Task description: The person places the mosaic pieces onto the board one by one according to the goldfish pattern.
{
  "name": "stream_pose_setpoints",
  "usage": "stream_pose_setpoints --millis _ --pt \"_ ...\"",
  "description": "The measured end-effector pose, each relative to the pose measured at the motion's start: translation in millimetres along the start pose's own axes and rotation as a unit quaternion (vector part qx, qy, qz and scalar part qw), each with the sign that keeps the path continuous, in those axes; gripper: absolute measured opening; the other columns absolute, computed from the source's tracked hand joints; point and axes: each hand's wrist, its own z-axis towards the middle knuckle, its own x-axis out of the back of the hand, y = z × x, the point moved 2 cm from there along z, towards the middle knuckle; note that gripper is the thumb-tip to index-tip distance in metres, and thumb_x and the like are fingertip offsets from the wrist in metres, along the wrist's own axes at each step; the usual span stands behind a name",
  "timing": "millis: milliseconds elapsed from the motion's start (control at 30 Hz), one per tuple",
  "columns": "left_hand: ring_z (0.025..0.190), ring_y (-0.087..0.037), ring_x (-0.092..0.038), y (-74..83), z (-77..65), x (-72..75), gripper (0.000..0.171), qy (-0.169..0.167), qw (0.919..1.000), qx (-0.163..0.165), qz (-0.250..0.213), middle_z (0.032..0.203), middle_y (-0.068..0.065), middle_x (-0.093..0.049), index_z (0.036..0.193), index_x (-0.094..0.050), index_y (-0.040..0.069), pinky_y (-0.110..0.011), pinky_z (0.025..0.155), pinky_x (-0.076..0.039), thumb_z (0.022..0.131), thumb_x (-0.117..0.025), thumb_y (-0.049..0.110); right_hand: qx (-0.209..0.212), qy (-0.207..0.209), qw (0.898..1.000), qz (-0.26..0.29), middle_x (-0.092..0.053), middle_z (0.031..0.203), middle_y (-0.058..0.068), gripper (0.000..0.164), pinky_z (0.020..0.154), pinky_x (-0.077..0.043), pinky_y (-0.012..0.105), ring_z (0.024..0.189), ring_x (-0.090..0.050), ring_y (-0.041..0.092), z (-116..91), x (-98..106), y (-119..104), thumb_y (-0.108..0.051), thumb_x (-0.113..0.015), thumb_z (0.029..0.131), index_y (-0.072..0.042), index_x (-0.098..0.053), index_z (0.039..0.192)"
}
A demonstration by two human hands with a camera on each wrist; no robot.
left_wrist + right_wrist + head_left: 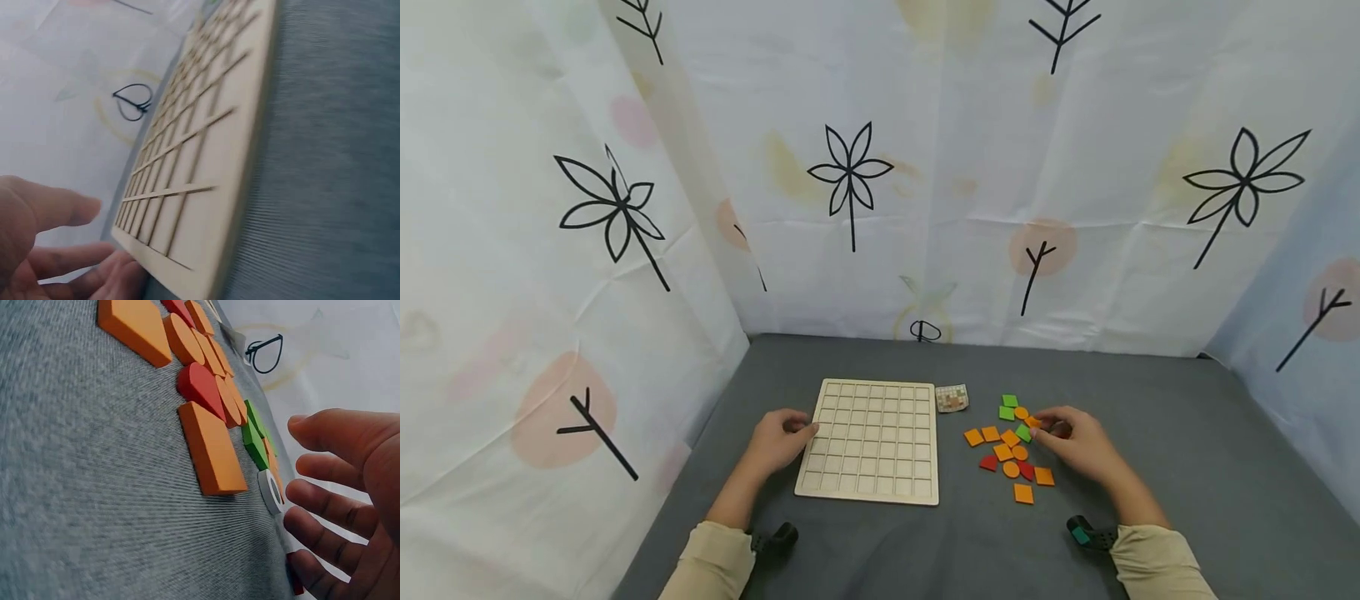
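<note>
A pale wooden board [872, 442] with a grid of square recesses lies flat on the grey cloth. My left hand [782, 437] is at its left edge; in the left wrist view the fingers [119, 272] lie beside the board's corner, and the thumb side stands apart from its surface. To the right of the board, orange squares [1023, 494], orange discs [1011, 470], green squares [1009, 401] and red pieces [988, 462] lie scattered. Over their right side is my right hand [1078, 442], fingers spread and holding nothing visible. Near its fingertips are a white ring-shaped piece [270, 490] and a red piece [295, 575].
A small printed card [952, 398] with a coloured grid lies against the board's upper right corner. Grey cloth [1187, 442] covers the table. White patterned curtains [962, 167] hang behind it and along both sides.
</note>
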Motion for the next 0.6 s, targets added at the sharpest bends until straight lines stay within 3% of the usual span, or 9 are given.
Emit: stream_pose_setpoints --millis 233,333,600 --pt "0.089 -0.024 -0.074 0.2 15.6 2.7 0.034 -0.063 0.9938 0.059 -0.07 0.109 -0.02 -0.071 0.127 -0.07 -0.007 -0.039 0.078 -0.065 0.104 -0.069 0.018 0.014 0.005 1.0 -0.023 -0.07 0.106 0.011 0.03 0.063 -0.044 0.026 0.076 -0.051 0.01 3.4 -4.5 2.4 -0.015 -0.08 0.096 0.0 -0.075 0.12" --pt "0.085 -0.023 -0.074 0.9 19.5 3.0 0.026 -0.066 0.9919 0.083 -0.07 0.107 -0.019 -0.073 0.12 -0.074 -0.005 -0.038 0.075 -0.066 0.102 -0.069 0.014 0.015 0.007 0.999 -0.032 -0.07 0.105 0.01 0.029 0.063 -0.043 0.026 0.076 -0.05 0.01 5.7 -6.2 3.7 -0.016 -0.08 0.095 -0.001 -0.076 0.119" --pt "0.081 -0.022 -0.074 2.5 19.9 3.5 0.02 -0.057 0.9901 0.105 -0.073 0.101 -0.018 -0.073 0.115 -0.075 -0.005 -0.039 0.072 -0.065 0.096 -0.073 0.004 0.015 0.004 0.999 -0.042 -0.068 0.103 0.01 0.028 0.064 -0.042 0.027 0.076 -0.049 0.012 10.2 -7.4 3.3 -0.017 -0.082 0.093 -0.002 -0.077 0.117"
